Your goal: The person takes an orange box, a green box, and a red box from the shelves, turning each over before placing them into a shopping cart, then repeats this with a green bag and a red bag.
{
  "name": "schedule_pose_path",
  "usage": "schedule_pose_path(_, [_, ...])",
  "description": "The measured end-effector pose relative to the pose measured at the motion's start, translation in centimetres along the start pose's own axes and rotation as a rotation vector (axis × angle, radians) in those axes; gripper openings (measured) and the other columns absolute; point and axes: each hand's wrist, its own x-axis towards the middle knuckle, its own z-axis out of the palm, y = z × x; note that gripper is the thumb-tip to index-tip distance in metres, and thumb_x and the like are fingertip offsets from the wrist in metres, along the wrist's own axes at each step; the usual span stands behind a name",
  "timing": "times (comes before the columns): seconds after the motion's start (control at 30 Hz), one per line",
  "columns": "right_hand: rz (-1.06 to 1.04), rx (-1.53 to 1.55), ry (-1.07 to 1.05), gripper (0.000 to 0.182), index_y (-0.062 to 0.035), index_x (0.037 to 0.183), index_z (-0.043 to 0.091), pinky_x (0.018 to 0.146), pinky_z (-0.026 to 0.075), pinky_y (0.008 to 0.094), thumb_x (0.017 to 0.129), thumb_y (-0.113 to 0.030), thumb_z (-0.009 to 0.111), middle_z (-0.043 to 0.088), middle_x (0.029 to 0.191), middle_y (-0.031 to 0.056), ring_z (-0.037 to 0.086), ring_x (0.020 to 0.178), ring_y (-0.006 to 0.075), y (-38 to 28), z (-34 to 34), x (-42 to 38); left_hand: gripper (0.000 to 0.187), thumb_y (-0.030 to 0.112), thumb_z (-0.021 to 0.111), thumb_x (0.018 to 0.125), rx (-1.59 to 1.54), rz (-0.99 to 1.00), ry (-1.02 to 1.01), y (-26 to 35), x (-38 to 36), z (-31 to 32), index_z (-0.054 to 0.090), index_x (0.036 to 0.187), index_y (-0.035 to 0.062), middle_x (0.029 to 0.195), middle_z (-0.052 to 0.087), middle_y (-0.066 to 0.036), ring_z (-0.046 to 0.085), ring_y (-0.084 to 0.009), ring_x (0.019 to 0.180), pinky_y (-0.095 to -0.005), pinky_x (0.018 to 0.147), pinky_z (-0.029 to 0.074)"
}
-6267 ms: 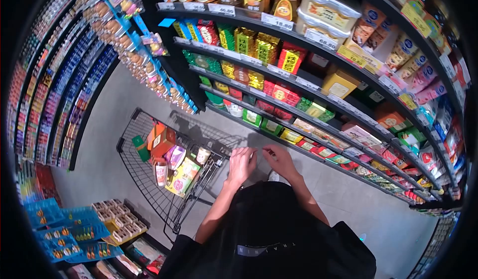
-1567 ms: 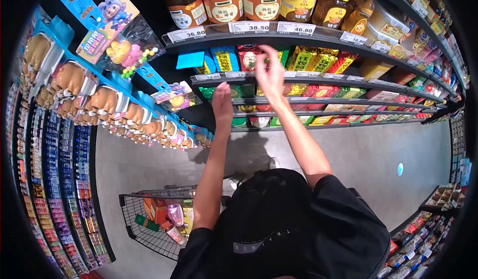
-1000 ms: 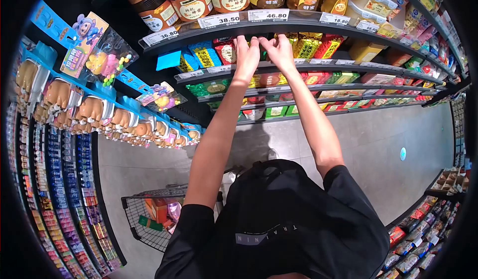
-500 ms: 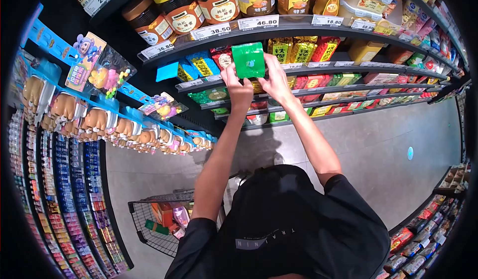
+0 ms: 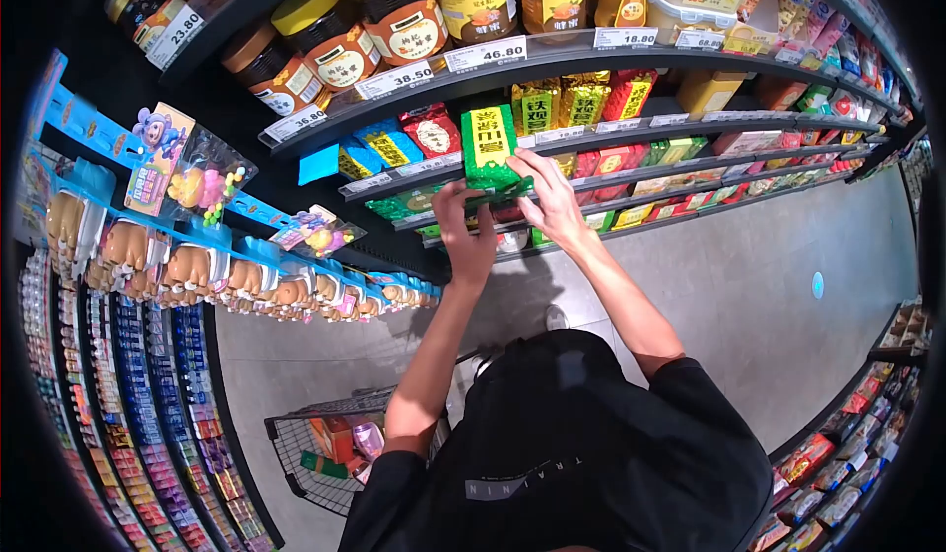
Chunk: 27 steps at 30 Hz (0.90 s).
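Note:
A green packet with a yellow label stands upright at the front of the tea shelf, its lower end between my two hands. My left hand has its fingertips against the packet's lower left corner. On the lower right side, the fingers of my right hand close on the packet. A red packet and blue packets are to the left of it, and gold packets to the right.
Honey jars fill the shelf above. Hanging toys project at the left. A wire shopping cart with several goods is at the lower left. Price tags line the shelf edge.
The green packet has tipped so that its yellow-labelled face now shows, and both hands have moved down to its lower end. The view has shifted slightly.

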Motion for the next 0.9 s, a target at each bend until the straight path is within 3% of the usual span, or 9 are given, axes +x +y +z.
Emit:
schedule_pose_path(0.1, [-0.053,0.033,0.031,0.066,-0.0055,0.130,0.054,0.096,0.046,0.0434,0.065,-0.002,0.066,0.052,0.132,0.0154,0.052,0.113,0.0368,-1.4,-1.2,-0.9,0.024,-0.006,0.067,0.078,0.045,0.020,-0.101,3.1,0.1,-2.4,0.056,0.099,-0.0019,0.113,0.052,-0.015,0.049,-0.0316,0.108,-0.0390,0.093,0.041])
schedule_pose_path(0.17, [-0.106,0.018,0.043,0.060,0.0022,0.118,0.056,0.098,0.045,0.0448,0.060,-0.006,0.070,0.052,0.133,0.0154,0.052,0.116,0.0376,-2.5,-2.2,-1.4,0.037,-0.003,0.071,0.078,-0.011,0.029,-0.128,4.2,-0.7,-3.7,0.053,0.110,0.0000,0.118,0.048,-0.018,0.047,-0.0322,0.111,-0.0400,0.095,0.038])
schedule_pose_path(0.23, [-0.100,0.111,0.027,0.062,0.0013,0.122,0.058,0.103,0.041,0.0459,0.063,-0.006,0.077,0.054,0.134,0.0172,0.050,0.125,0.0366,-3.6,-3.1,-2.0,0.045,-0.002,0.072,0.078,0.029,0.075,-0.211,4.9,-1.2,-5.0,0.049,0.116,0.0012,0.122,0.045,-0.019,0.047,-0.0320,0.111,-0.0394,0.095,0.038])
schedule_pose_path(0.4, [0.104,0.244,0.008,0.066,0.0020,0.126,0.049,0.102,0.042,0.0433,0.068,-0.008,0.079,0.056,0.127,0.0215,0.051,0.125,0.0378,-5.7,-2.4,-4.3,0.052,-0.002,0.068,0.079,-0.213,-0.074,-0.340,4.6,-2.0,-5.9,0.047,0.127,0.0017,0.135,0.041,-0.022,0.044,-0.0343,0.124,-0.0421,0.105,0.035])
schedule_pose_path(0.43, [0.244,0.357,-0.061,0.068,0.0017,0.128,0.046,0.101,0.043,0.0421,0.070,-0.009,0.080,0.057,0.125,0.0219,0.053,0.122,0.0370,-6.0,-2.4,-5.0,0.052,-0.002,0.068,0.079,-0.216,-0.081,-0.345,4.3,-2.3,-6.1,0.047,0.127,0.0017,0.135,0.041,-0.022,0.044,-0.0343,0.124,-0.0421,0.105,0.035])
schedule_pose_path(0.5, [0.378,0.466,-0.126,0.070,0.0015,0.130,0.044,0.099,0.044,0.0409,0.071,-0.010,0.080,0.057,0.123,0.0224,0.055,0.119,0.0361,-6.4,-2.4,-5.7,0.052,-0.002,0.066,0.082,-0.361,-0.255,-0.436,3.9,-2.4,-6.2,0.045,0.129,-0.0012,0.138,0.039,-0.021,0.042,-0.0317,0.127,-0.0400,0.106,0.034])
schedule_pose_path(0.7, [0.448,0.473,-0.131,0.066,0.0008,0.131,0.044,0.093,0.047,0.0368,0.076,-0.011,0.079,0.060,0.118,0.0155,0.059,0.111,0.0241,-7.6,-1.8,-7.1,0.054,0.000,0.062,0.088,-0.595,-0.508,-0.532,3.5,-3.4,-6.2,0.037,0.136,-0.0018,0.130,0.047,-0.014,0.046,-0.0215,0.123,-0.0362,0.103,0.039])
schedule_pose_path(0.8, [0.715,1.015,0.010,0.052,0.0009,0.129,0.047,0.092,0.047,0.0288,0.083,-0.004,0.072,0.061,0.115,0.0084,0.059,0.106,0.0129,-7.2,0.4,-8.2,0.055,0.005,0.063,0.090,-0.622,-0.644,-0.590,2.7,-3.0,-6.2,0.036,0.138,0.0017,0.129,0.049,-0.012,0.048,-0.0202,0.120,-0.0358,0.101,0.041])
schedule_pose_path(0.9, [0.829,1.067,-0.031,0.041,-0.0012,0.128,0.050,0.092,0.047,0.0261,0.089,-0.001,0.064,0.064,0.114,0.0061,0.057,0.109,0.0101,-5.7,1.5,-9.5,0.055,0.015,0.063,0.094,-0.580,-0.655,-0.647,0.7,-3.6,-5.9,0.037,0.142,0.0076,0.130,0.051,-0.008,0.051,-0.0189,0.116,-0.0348,0.098,0.042])
